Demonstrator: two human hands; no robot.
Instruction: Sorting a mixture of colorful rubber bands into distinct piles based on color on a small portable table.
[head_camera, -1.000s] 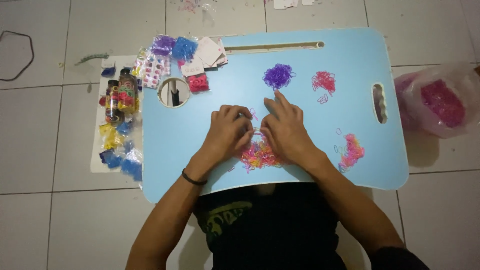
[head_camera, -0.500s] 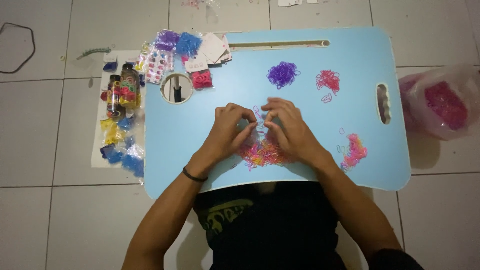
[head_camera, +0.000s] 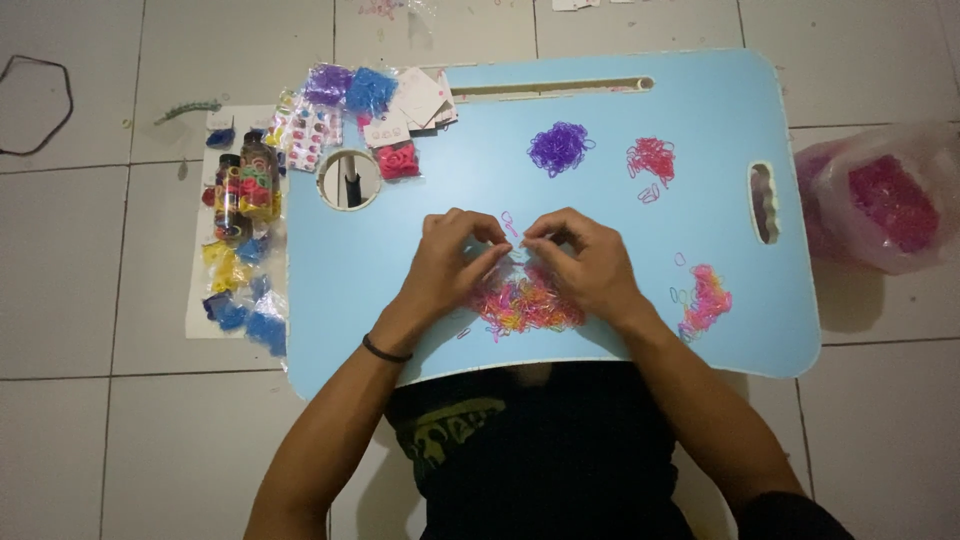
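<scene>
Pink-and-yellow rubber band pile (head_camera: 525, 305) on blue worktop (head_camera: 700, 170), near edge; left hand (head_camera: 450, 265) and right hand (head_camera: 585, 265) pinching tiny bands above it.

The surface (head_camera: 700, 150) is pale blue. On it lie a purple band heap (head_camera: 558, 147), a red heap (head_camera: 651, 158), and a mixed pink, orange and yellow pile (head_camera: 525, 305). The floor tiles (head_camera: 100, 300) are off-white.

Plastic bag (head_camera: 885, 200), filled bottles (head_camera: 245, 190)
</scene>
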